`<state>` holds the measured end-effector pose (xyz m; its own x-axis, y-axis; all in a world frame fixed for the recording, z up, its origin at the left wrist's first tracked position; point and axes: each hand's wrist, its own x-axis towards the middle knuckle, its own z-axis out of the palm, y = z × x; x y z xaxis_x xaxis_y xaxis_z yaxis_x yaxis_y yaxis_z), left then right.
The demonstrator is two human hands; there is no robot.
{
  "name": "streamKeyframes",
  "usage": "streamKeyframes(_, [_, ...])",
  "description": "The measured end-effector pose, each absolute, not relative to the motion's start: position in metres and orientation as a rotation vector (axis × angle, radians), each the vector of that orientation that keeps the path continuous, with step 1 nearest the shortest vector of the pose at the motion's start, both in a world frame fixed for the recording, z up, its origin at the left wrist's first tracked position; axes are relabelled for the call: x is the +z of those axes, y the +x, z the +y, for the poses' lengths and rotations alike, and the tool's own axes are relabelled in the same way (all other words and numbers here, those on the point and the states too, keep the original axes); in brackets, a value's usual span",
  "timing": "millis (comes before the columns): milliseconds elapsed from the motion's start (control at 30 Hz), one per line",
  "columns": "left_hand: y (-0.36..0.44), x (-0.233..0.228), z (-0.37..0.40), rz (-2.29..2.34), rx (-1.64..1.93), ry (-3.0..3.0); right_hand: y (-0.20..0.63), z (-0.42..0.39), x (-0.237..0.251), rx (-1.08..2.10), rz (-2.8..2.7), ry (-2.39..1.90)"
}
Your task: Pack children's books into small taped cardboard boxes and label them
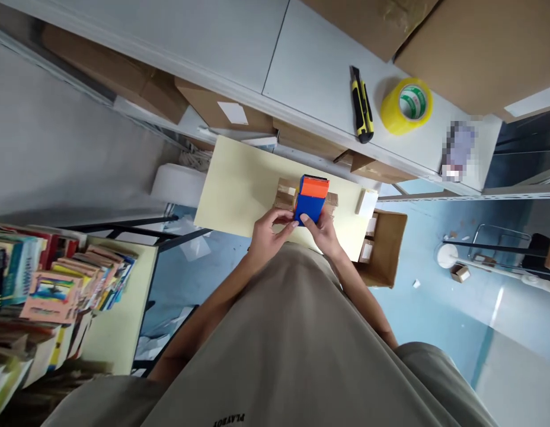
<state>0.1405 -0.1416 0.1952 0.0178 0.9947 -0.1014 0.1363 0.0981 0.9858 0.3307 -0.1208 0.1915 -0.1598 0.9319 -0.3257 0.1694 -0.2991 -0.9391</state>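
Here my left hand (268, 230) and right hand (323, 232) both pinch the near end of a blue and orange notebook (311, 199), fingertips pressed against its lower edge, thumbs on top. The notebook sits over a small open cardboard box (284, 194) on the pale yellow table (239, 184), its spiral edge pointing away from me. Just beside the table's right end stands an open carton (384, 249) on the blue floor. On the grey shelf (319, 77) beyond lie a yellow and black utility knife (361, 105) and a roll of yellow tape (406, 105), near each other. Stacked books (57, 284) fill the table to my left.
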Motion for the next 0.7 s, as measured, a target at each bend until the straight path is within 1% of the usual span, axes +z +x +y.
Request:
streamKeyframes(167, [0.137, 0.183, -0.143, 1.255, 0.967, 1.287, 0.333, -0.128, 0.183, 1.502, -1.338, -1.489])
streamKeyframes(300, [0.124, 0.183, -0.124, 1.236, 0.981, 1.201, 0.342, -0.129, 0.185, 1.555, -1.449, -1.487])
streamKeyframes(433, [0.106, 0.179, -0.094, 1.185, 0.981, 1.045, 0.352, -0.128, 0.195, 1.638, -1.585, -1.468])
streamKeyframes(567, [0.095, 0.173, -0.074, 1.119, 0.936, 1.028, 0.359, -0.124, 0.211, 1.589, -1.781, -1.490])
streamKeyframes(700, [0.091, 0.164, -0.073, 1.110, 0.906, 1.025, 0.360, -0.120, 0.224, 1.577, -1.909, -1.509])
